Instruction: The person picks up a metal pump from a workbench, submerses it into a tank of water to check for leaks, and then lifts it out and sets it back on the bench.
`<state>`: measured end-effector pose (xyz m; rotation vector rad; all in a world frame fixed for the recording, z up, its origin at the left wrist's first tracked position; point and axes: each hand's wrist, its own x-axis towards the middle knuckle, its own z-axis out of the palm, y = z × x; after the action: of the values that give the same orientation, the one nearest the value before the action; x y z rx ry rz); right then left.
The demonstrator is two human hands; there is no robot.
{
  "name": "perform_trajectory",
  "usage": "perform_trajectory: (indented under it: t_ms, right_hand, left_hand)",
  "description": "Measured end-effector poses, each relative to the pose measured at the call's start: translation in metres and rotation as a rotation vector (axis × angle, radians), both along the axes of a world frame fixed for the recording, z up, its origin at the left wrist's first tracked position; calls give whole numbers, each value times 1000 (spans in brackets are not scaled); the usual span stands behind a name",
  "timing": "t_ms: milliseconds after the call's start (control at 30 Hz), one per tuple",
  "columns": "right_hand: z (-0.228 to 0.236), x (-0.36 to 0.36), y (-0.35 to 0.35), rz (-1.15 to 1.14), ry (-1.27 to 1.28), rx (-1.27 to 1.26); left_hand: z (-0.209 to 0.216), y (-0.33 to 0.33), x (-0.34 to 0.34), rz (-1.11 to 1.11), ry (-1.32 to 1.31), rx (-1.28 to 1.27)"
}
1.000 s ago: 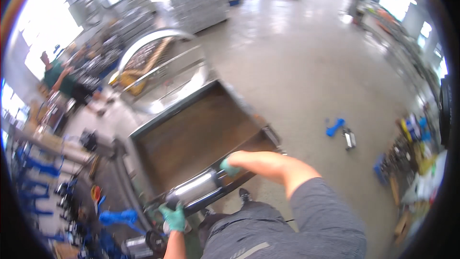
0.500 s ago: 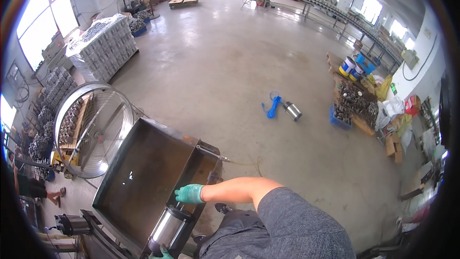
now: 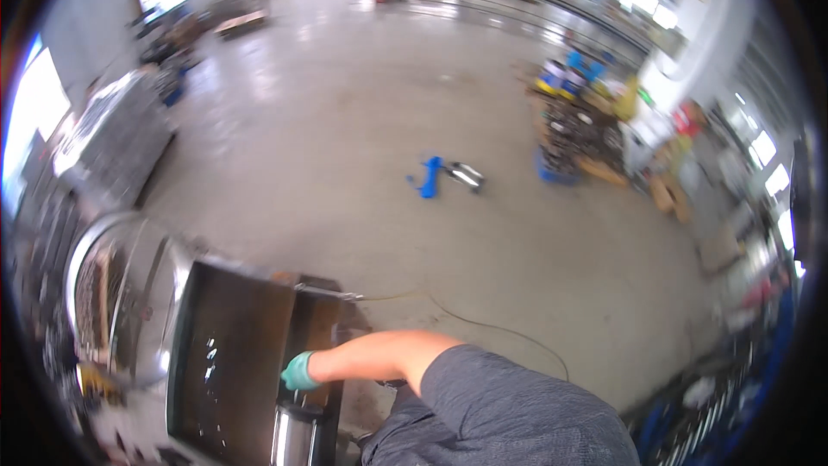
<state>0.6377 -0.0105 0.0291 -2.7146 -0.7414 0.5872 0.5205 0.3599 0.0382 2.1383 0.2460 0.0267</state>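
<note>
floor [image 3: 362, 164]: wide grey concrete, with a blue tool [image 3: 429, 176] and a small metal can [image 3: 467, 175] lying well apart from the person.
tray [image 3: 228, 354]: large dark metal box, open on top, at lower left; wet glints on its bottom; a round wire frame [image 3: 112, 293] stands just beside its left wall.
cable [image 3: 483, 328]: thin line running from the tray's far corner across the floor toward the right.
cylinder [image 3: 293, 436]: shiny metal roll at the tray's near right edge, just below the gloved hand.
step: judged to be steadying or gripping the tray's right rim; any next move would call for a firm hold on that rim.
right hand [image 3: 300, 372]: in a green glove, fingers curled onto the tray's right rim, touching it; how tightly they close cannot be told.
left hand: out of sight.
</note>
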Motion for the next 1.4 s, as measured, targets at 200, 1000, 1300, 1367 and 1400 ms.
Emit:
perform_trajectory:
  t_ms: [200,1000,1300,1367,1400]
  right_hand:
    - [-14,-34,17,-340,-288,87]
    - [24,-57,22,-762,-686,388]
    - [42,-68,-70,-1110,-722,-59]
    - [20,-98,-110,-1366,-858,93]
    - [19,-109,-125,-1547,-478,116]
  left_hand:
    - [25,-130,47,-427,-71,92]
    - [2,-257,87,-845,-53,214]
    - [5,-265,96,-877,-39,238]
    - [6,-262,98,-866,-42,239]
    - [6,-261,99,-863,-43,239]
